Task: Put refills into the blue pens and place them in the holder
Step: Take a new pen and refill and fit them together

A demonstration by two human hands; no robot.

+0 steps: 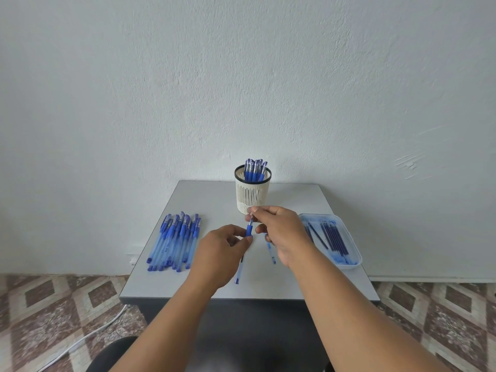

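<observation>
Holder (252,194) with finished pens stands just beyond the hands, on the table (295,200). Pile of pens (175,241) lies well to the left; tray (349,237) of refills (334,237) just to the right. Left hand (222,253) pinches the pen (249,230) at its blue grip; the barrel runs beneath the palm. Right hand (279,229) pinches the pen's tip; a cap (271,252) shows under its palm.
</observation>
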